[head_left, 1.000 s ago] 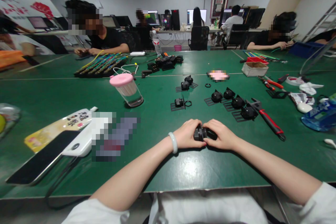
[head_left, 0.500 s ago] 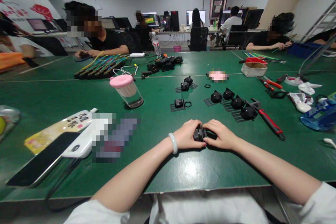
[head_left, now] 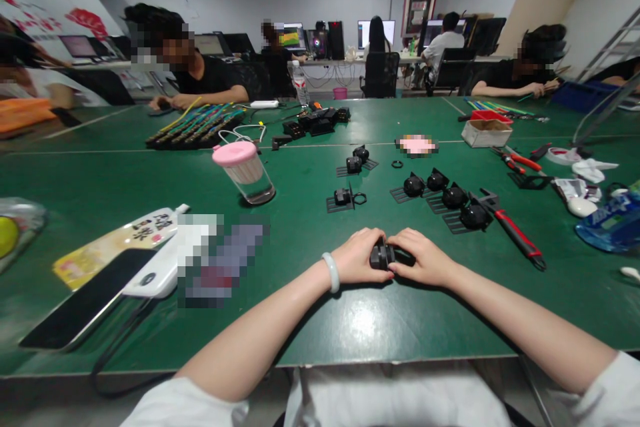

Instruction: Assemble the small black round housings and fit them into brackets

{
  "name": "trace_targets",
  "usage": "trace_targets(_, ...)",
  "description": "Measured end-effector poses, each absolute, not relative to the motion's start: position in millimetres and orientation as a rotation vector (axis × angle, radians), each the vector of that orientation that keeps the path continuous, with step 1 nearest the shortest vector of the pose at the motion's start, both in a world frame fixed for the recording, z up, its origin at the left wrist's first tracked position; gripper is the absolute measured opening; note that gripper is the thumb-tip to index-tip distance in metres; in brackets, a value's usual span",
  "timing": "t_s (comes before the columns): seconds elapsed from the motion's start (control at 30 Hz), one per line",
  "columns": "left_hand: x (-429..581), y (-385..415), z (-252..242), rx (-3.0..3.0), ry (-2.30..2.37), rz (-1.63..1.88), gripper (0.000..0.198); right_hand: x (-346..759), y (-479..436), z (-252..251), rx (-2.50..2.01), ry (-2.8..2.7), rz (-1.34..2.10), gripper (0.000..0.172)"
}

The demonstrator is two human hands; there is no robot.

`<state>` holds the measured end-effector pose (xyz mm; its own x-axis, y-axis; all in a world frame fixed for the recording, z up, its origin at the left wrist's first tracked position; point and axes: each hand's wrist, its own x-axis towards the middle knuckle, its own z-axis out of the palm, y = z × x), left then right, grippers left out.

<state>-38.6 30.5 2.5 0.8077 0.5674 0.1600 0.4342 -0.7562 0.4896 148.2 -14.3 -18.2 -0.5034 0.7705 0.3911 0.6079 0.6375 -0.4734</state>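
Close to the table's front edge, my left hand (head_left: 359, 255) is closed around a black plastic threaded fitting (head_left: 381, 256) with a hexagonal body. My right hand (head_left: 421, 259) pinches the same piece from the other side, fingers curled; its far end is partly hidden. Beyond my hands lies a similar black fitting on a slotted bracket (head_left: 342, 197), with a loose black ring nut (head_left: 359, 199) beside it. Several more domed black fittings (head_left: 453, 196) on slotted brackets rest to the right, and a pair (head_left: 354, 164) sits farther back. Another ring nut (head_left: 397, 164) lies near that pair.
An adjustable wrench (head_left: 517, 235) with red-black handle lies right, near pliers (head_left: 520, 159) and a white box (head_left: 486, 133). At left are a pink-lidded cup (head_left: 243, 170), a phone (head_left: 87, 300) and a white device (head_left: 160, 273) with a cable. Co-workers sit across the table.
The view has shifted slightly, so the surroundings appear a little farther right. Both hands keep hold of the black fitting in nearly the same place.
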Motion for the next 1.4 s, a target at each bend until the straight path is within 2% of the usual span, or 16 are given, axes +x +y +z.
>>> trace_targets(1.4, -39.1, 31.3, 0.6, 2.580, 0.728, 0.421, 0.050, 148.0, -14.7, -18.9, -1.111, -2.292, 0.381, 0.035)
